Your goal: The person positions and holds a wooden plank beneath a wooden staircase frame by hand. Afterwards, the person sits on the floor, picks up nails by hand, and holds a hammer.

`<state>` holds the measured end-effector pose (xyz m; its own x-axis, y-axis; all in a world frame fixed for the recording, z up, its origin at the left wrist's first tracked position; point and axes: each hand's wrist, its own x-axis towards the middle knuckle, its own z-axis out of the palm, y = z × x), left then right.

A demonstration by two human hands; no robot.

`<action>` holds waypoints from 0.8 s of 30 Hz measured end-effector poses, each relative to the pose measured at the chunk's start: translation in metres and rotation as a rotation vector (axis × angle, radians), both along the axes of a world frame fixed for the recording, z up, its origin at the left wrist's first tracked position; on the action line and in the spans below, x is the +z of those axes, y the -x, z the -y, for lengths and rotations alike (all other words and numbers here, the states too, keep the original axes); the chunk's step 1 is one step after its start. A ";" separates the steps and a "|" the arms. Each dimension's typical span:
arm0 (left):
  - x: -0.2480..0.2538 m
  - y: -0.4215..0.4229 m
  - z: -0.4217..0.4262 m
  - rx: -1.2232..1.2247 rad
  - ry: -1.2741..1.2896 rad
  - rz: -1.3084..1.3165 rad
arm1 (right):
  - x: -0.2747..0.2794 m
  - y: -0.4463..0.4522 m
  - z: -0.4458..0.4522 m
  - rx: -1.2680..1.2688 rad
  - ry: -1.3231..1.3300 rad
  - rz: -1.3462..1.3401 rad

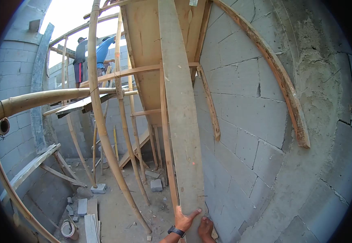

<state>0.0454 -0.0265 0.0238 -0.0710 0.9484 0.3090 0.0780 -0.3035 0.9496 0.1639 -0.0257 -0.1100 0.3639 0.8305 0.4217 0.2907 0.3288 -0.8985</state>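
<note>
A long grey wooden board (184, 109) rises from the bottom of the view toward the slanted plywood panel overhead. My left hand (185, 219), with a dark watch on its wrist, grips the board's left edge near its lower end, thumb across the face. On the opposite edge my right hand (205, 229) is closed, its fingers curled around the side and partly hidden. Left of the board runs a thin timber strip (167, 141), close to my left hand. The plywood panel (143, 48) rests above on a timber frame.
Bamboo poles (99, 109) stand and cross at left. A grey block wall (241, 109) rises close on the right, with a curved timber (277, 73) against it. Blocks (156, 185) and a bucket (68, 229) lie on the floor. Two people (103, 50) are on the scaffold behind.
</note>
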 end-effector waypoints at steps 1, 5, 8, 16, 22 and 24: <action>0.002 -0.003 0.004 0.038 0.001 -0.003 | -0.008 0.000 -0.004 0.007 -0.009 -0.014; -0.012 -0.003 -0.005 0.060 -0.038 -0.020 | -0.013 0.000 -0.009 0.016 -0.055 -0.031; -0.012 -0.008 -0.002 0.134 -0.059 -0.008 | 0.004 0.000 -0.001 0.025 -0.068 -0.049; -0.014 -0.009 -0.002 0.160 -0.054 0.000 | 0.005 -0.004 0.003 0.100 -0.055 -0.051; -0.009 -0.009 0.002 0.155 -0.035 -0.006 | 0.004 -0.006 0.003 0.142 -0.035 -0.084; -0.013 -0.010 0.000 0.151 -0.042 0.013 | 0.005 -0.007 0.005 0.157 -0.039 -0.097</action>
